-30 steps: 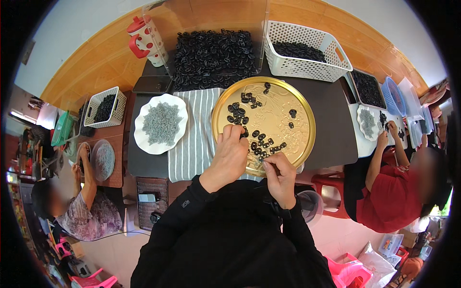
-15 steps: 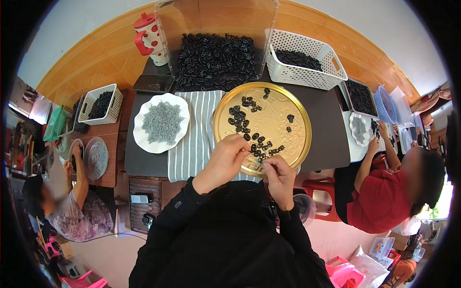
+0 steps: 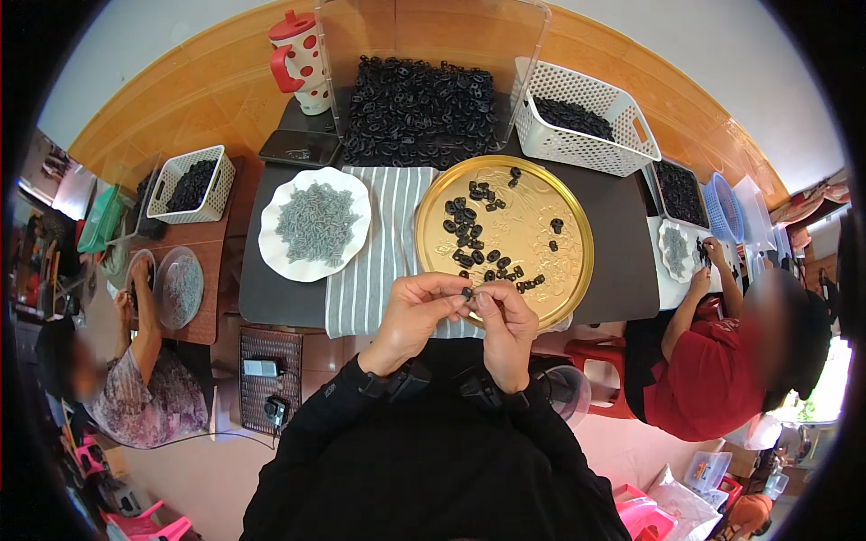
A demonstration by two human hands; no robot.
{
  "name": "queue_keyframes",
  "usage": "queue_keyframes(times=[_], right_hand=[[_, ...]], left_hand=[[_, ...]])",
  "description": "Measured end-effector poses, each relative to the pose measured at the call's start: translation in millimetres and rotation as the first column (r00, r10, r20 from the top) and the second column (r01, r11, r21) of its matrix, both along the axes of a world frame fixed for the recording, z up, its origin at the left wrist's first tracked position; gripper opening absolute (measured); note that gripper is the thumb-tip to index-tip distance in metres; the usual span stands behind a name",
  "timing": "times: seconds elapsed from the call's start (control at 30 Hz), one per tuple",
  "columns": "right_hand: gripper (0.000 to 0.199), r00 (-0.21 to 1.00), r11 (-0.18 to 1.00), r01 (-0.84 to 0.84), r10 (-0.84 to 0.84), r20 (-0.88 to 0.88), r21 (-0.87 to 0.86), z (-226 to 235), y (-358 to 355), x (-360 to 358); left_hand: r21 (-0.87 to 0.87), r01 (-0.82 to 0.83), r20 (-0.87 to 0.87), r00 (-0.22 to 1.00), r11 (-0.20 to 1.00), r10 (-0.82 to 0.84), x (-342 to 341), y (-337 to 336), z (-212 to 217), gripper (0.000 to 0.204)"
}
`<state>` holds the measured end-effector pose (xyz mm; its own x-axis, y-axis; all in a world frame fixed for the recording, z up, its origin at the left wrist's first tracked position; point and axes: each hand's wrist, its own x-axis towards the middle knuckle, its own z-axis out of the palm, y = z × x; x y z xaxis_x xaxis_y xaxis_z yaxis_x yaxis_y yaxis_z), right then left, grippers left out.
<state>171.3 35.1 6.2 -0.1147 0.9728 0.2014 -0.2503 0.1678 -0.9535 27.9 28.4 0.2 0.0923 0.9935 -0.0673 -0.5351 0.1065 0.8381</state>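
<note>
My left hand (image 3: 408,317) and my right hand (image 3: 507,326) meet at the near edge of a round gold tray (image 3: 577,270). Between their pinched fingertips is a small black oval part (image 3: 467,293); fingers cover much of it. Both hands are closed on this piece. Similar black parts (image 3: 463,216) with holes lie loose in the tray, mostly on its left and near side. Left of it, a white scalloped plate (image 3: 269,242) bears a heap of small, slender grey pieces (image 3: 316,221).
A striped grey cloth (image 3: 379,243) lies under the tray's left side. At the back stand a clear bin (image 3: 433,36) of black parts, a white basket (image 3: 586,153), a dotted tumbler (image 3: 307,72) and a dark phone (image 3: 300,148). Co-workers sit left (image 3: 149,397) and right (image 3: 713,361).
My hands have come together, fingertips meeting on a small black part. The right hand moved left and the left hand slightly lower. The whole view has shifted a little.
</note>
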Motion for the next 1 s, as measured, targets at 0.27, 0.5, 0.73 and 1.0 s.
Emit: queue_keyframes(times=[0.27, 0.5, 0.73, 1.0], right_hand=[[0.006, 1.0, 1.0, 0.005, -0.005, 0.012, 0.009, 0, -3, -9], [0.005, 0.999, 0.999, 0.025, -0.026, -0.025, -0.038, -4, -5, -12], [0.005, 0.999, 0.998, 0.038, -0.038, 0.008, -0.046, -6, -5, -14], [0.003, 0.95, 0.949, 0.089, -0.172, 0.262, 0.302, 0, -2, -16]], left_hand=[[-0.027, -0.022, 0.051, 0.998, 0.999, 0.023, -3, -7, -1, 0.021], [-0.045, -0.071, 0.064, 0.995, 0.996, 0.074, -2, -10, 1, 0.019], [-0.043, -0.093, 0.073, 0.993, 0.995, 0.096, 0, -12, 1, 0.018], [-0.035, -0.156, 0.034, 0.987, 0.987, 0.157, 5, -16, 4, 0.016]])
